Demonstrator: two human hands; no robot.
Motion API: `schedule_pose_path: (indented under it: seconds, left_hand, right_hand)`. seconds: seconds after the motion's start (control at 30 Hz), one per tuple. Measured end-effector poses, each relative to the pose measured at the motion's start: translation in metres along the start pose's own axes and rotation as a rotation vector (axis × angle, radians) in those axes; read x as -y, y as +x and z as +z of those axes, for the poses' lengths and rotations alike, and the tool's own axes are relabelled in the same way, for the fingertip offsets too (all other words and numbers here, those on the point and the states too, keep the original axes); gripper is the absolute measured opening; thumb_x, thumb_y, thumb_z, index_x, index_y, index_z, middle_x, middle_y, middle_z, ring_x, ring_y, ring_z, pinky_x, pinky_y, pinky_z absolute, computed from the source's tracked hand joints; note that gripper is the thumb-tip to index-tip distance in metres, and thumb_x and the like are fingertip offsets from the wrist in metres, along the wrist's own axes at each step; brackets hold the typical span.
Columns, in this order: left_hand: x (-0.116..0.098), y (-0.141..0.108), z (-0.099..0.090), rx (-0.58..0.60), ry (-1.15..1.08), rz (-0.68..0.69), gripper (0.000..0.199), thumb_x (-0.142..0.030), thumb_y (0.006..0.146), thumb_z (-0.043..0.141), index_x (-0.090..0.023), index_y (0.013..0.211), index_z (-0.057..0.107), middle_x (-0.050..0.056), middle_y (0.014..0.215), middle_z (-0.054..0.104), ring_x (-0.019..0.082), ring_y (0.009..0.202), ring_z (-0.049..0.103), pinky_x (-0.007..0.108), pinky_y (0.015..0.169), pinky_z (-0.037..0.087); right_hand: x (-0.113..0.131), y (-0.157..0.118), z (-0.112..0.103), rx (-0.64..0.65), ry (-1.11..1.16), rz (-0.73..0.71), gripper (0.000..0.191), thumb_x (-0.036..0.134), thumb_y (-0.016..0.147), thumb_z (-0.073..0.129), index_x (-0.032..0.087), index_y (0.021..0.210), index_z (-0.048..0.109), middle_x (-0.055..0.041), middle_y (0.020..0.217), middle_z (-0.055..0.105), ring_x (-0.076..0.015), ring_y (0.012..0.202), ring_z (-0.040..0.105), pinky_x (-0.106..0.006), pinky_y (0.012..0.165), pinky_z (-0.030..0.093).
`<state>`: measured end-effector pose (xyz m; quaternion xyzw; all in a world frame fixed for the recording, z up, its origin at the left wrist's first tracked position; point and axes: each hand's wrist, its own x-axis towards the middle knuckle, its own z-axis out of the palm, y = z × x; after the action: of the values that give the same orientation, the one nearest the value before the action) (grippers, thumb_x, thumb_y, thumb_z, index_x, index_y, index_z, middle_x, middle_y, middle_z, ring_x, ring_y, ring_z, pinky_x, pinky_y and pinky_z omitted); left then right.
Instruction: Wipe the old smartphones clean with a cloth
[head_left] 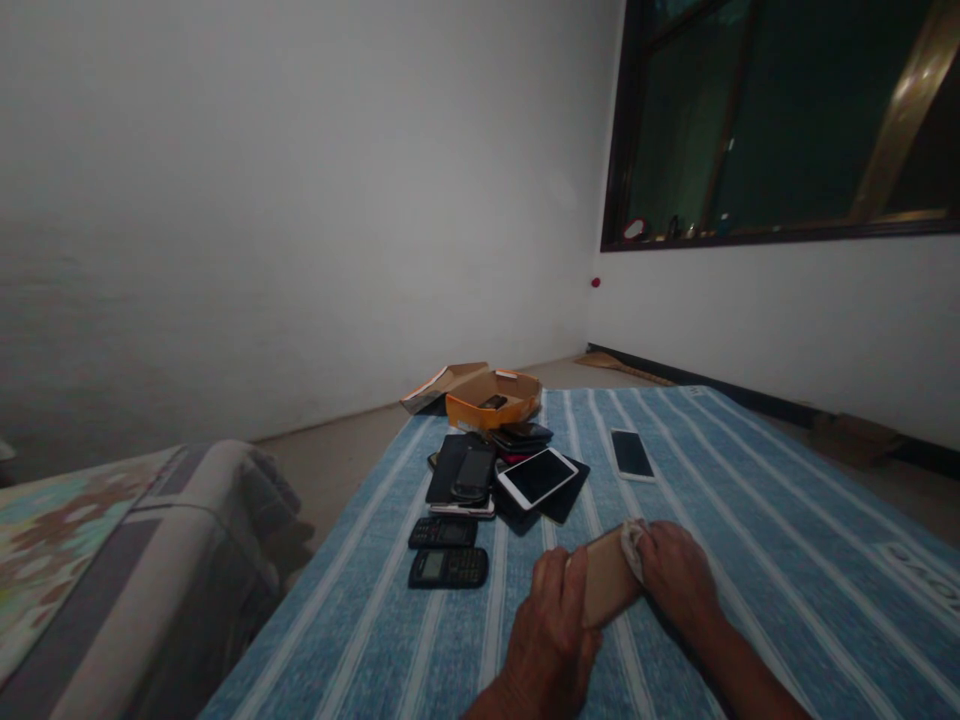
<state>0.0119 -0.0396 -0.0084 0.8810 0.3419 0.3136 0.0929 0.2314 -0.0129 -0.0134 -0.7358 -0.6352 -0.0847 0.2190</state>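
Note:
A gold-backed smartphone [609, 580] is held low over the striped cloth, its back turned up towards me. My left hand [551, 630] is closed around its left end, thumb and fingers along the edges. At the phone's upper right edge, my right hand [679, 575] pinches a crumpled whitish cloth [634, 545] that touches the phone. Just beyond my left hand lie two black keypad phones [448, 568]. Past them is a loose pile of phones, among them a white smartphone [538, 478] with a dark screen and a black phone [474, 470].
A blue striped cloth [360, 640] covers the table. An orange box [491, 405] with its lid raised stands at the far end, a small phone inside. Another white smartphone [632, 455] lies alone at the right. A bed with a grey cover [195, 540] is on the left.

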Motion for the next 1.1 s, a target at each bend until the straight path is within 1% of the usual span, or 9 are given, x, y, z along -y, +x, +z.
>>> schedule_pose_path:
  seconds: [0.17, 0.37, 0.47, 0.57, 0.8, 1.0, 1.1]
  left_hand:
    - [0.004, -0.001, 0.003, -0.01, 0.009, 0.019, 0.095, 0.001, 0.07, 0.053, -0.018, 0.152, 0.009, 0.02, 0.146, 0.034, 0.036, 0.136, 0.035, 0.055, 0.103, 0.047]
    - [0.005, -0.002, 0.003, 0.005, 0.007, -0.009, 0.097, 0.002, 0.068, 0.054, -0.017, 0.153, 0.01, 0.02, 0.146, 0.036, 0.035, 0.135, 0.036, 0.054, 0.104, 0.046]
    - [0.006, -0.002, 0.003, 0.012, 0.002, -0.009, 0.097, 0.002, 0.068, 0.054, -0.017, 0.153, 0.01, 0.02, 0.146, 0.035, 0.035, 0.136, 0.035, 0.055, 0.105, 0.045]
    - [0.007, -0.002, 0.004, 0.015, -0.016, -0.009, 0.098, 0.002, 0.068, 0.054, -0.019, 0.153, 0.009, 0.02, 0.147, 0.035, 0.035, 0.135, 0.036, 0.056, 0.104, 0.046]
    - [0.012, -0.001, 0.002, 0.029, -0.065, -0.036, 0.094, -0.005, 0.07, 0.063, -0.018, 0.151, 0.017, 0.02, 0.143, 0.042, 0.035, 0.129, 0.045, 0.054, 0.102, 0.046]
    - [0.016, -0.004, 0.003, 0.06, -0.063, -0.052, 0.093, -0.008, 0.074, 0.063, -0.021, 0.151, 0.012, 0.021, 0.144, 0.043, 0.037, 0.131, 0.045, 0.057, 0.103, 0.045]
    - [0.017, -0.006, 0.006, 0.048, -0.056, -0.04, 0.094, -0.009, 0.074, 0.063, -0.021, 0.151, 0.01, 0.021, 0.144, 0.042, 0.037, 0.132, 0.044, 0.057, 0.104, 0.044]
  right_hand:
    - [0.001, -0.002, -0.001, -0.02, -0.002, -0.014, 0.032, 0.019, 0.098, 0.038, 0.016, 0.087, 0.068, -0.0097, 0.09, 0.067, -0.0221, 0.091, 0.06, -0.031, 0.086, 0.037]
    - [0.001, -0.012, -0.007, -0.062, -0.026, -0.043, 0.024, 0.021, 0.093, 0.048, 0.018, 0.078, 0.067, -0.0093, 0.083, 0.065, -0.0235, 0.09, 0.059, -0.033, 0.083, 0.037]
    - [0.0, -0.015, -0.01, -0.05, -0.05, -0.06, 0.025, 0.021, 0.092, 0.049, 0.019, 0.075, 0.066, -0.0093, 0.08, 0.065, -0.0238, 0.087, 0.058, -0.034, 0.083, 0.037]
    - [-0.001, -0.016, -0.012, -0.031, -0.076, -0.076, 0.023, 0.021, 0.091, 0.05, 0.019, 0.076, 0.067, -0.01, 0.08, 0.065, -0.0248, 0.088, 0.057, -0.036, 0.083, 0.037]
    - [-0.001, -0.016, -0.015, -0.009, -0.112, -0.091, 0.021, 0.024, 0.09, 0.052, 0.019, 0.075, 0.066, -0.0098, 0.078, 0.065, -0.0249, 0.086, 0.057, -0.036, 0.08, 0.037]
    - [0.0, -0.017, -0.016, -0.01, -0.126, -0.074, 0.02, 0.024, 0.089, 0.054, 0.018, 0.074, 0.067, -0.0103, 0.076, 0.065, -0.0255, 0.086, 0.058, -0.036, 0.078, 0.038]
    - [0.0, -0.019, -0.019, 0.002, -0.139, -0.061, 0.02, 0.024, 0.09, 0.054, 0.019, 0.077, 0.068, -0.0115, 0.077, 0.066, -0.0266, 0.086, 0.058, -0.037, 0.078, 0.038]
